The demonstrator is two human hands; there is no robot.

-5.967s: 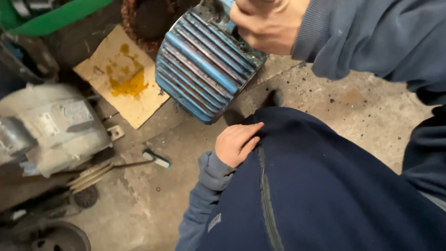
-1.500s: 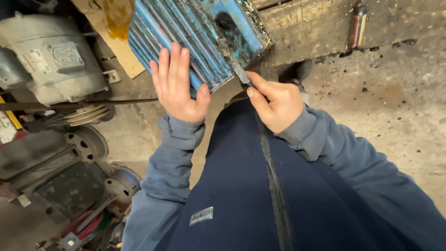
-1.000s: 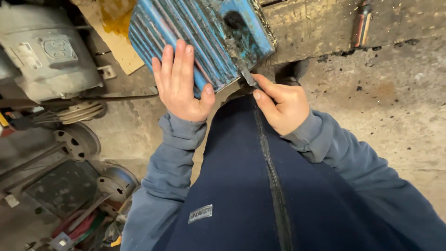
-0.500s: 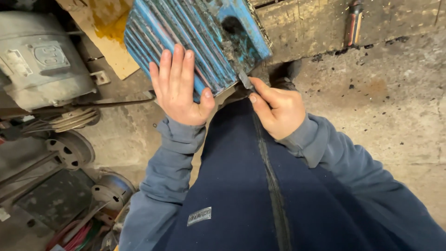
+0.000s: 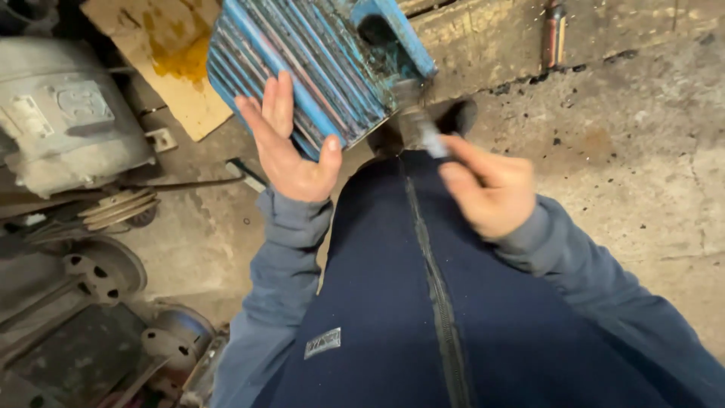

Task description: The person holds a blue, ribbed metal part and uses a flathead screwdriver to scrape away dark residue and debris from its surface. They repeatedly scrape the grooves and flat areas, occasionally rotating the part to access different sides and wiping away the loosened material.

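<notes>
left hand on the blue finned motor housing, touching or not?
Touching. The head view shows the left hand open, laid flat against the blue finned motor housing, fingers across the fins and thumb at its lower edge, no gap showing.

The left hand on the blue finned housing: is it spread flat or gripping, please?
Spread flat: the left hand lies open-palmed against the blue finned housing.

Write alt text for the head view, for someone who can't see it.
The left hand rests flat on a blue finned motor housing, while the right hand holds a small, motion-blurred metal tool at the housing's lower corner. A grey motor with a belt pulley and stained cardboard lie to the left on the concrete floor.
</notes>
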